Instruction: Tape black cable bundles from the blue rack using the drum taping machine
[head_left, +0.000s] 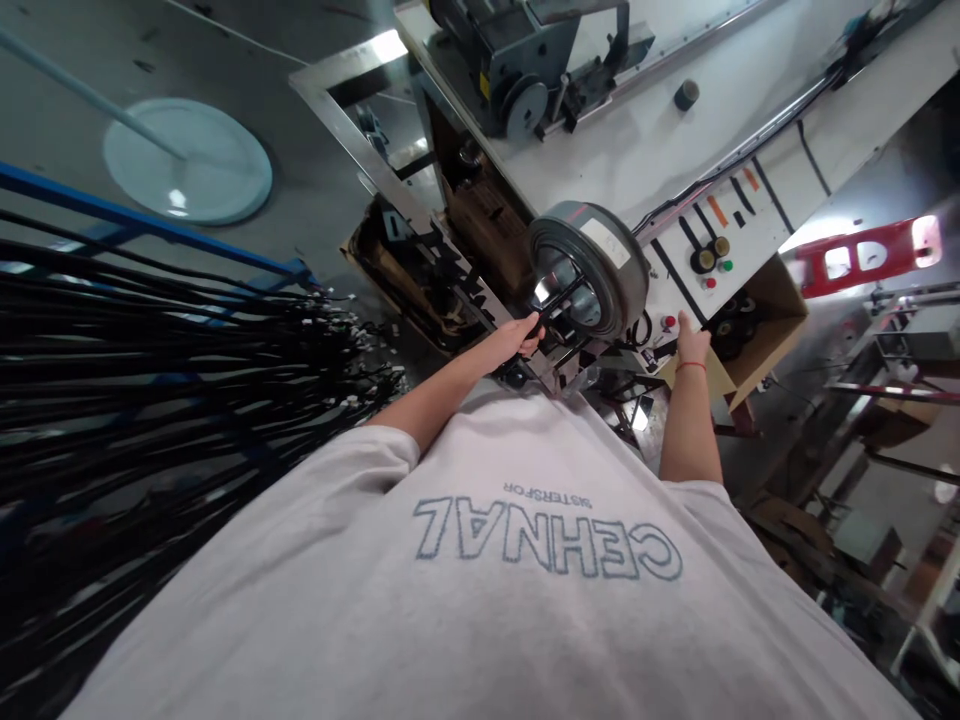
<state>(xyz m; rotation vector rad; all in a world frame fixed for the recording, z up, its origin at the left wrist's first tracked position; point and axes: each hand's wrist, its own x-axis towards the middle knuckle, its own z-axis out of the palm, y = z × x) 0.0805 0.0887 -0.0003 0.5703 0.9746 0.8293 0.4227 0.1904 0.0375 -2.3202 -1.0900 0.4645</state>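
Note:
A large dark reel with a white label stands at the near end of the white bench, its hollow side turned towards me. My left hand is closed at the reel's open side, around the end of a dark bar that crosses the hollow. My right hand is at the bench's near edge, just right of a red button. Its fingers look curled, and whatever they may hold is hidden. Black cable loops lie between the reel and that button.
A cardboard box with dark rolls stands right of my right hand. The white bench carries a machine, a small dark roll and tape rolls. Many black cables hang on a blue rack at left.

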